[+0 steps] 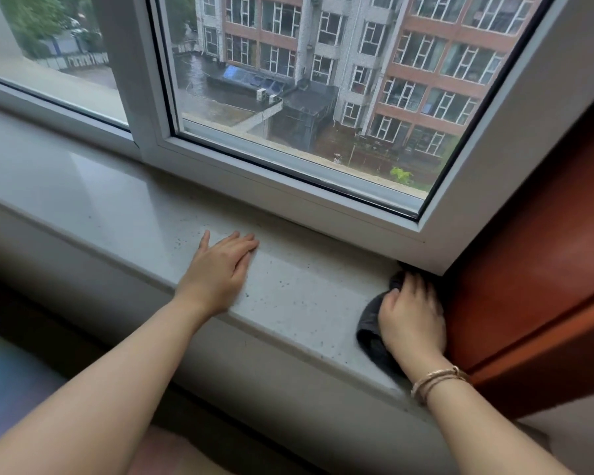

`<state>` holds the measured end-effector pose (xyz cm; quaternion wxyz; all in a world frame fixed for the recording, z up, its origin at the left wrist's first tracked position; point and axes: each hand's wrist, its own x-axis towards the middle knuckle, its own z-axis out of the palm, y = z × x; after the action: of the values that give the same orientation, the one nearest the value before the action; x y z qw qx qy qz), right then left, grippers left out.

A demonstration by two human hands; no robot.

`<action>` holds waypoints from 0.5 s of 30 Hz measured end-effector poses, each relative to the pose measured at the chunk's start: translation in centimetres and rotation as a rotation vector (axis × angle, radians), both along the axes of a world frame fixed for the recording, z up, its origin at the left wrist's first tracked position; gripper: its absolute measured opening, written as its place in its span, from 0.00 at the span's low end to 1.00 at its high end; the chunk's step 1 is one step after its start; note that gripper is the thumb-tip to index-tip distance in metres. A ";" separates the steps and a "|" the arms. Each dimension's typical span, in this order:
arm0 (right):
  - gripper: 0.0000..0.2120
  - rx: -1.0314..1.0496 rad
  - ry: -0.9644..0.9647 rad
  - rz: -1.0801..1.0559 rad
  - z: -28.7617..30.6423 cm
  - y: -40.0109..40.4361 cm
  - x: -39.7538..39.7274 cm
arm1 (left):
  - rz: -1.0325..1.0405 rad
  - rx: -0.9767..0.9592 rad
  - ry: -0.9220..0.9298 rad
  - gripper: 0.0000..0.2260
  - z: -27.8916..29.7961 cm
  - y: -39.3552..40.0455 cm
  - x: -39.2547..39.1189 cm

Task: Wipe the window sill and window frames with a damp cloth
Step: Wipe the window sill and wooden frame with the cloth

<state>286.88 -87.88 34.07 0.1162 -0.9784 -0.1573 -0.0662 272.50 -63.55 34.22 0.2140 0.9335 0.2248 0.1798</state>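
A pale speckled stone window sill runs from the left to the right corner under a white window frame. My left hand lies flat on the sill, palm down, fingers together, holding nothing. My right hand presses a dark grey cloth onto the sill at its far right end, in the corner where the frame meets the side wall. Most of the cloth is hidden under the hand. Dark specks dot the sill between the two hands.
A reddish-brown wooden panel stands right against the sill's right end, touching my right hand's side. A vertical white mullion divides the two panes. Buildings show through the glass. The sill's front edge drops to a wall below.
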 end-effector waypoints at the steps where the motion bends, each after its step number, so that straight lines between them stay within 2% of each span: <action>1: 0.25 -0.002 0.002 0.003 0.0 0.0 0.1 | 0.002 0.002 0.000 0.17 0.0 0.0 -0.1; 8: 0.31 -0.149 0.071 0.127 1.0 -1.0 -2.0 | 0.005 0.010 0.011 0.18 -0.2 0.1 -0.1; 11: 0.34 -0.154 0.098 0.265 1.1 -2.8 -4.9 | 0.000 0.028 0.031 0.18 -0.2 0.1 -0.1; 15: 0.44 -0.137 0.145 0.395 1.7 -4.2 -5.8 | -0.001 0.044 0.040 0.18 -0.2 0.2 -0.1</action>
<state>281.05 -92.05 35.77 0.0712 -0.9364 -0.3412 0.0394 272.38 -63.36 34.06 0.1890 0.9415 0.2243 0.1657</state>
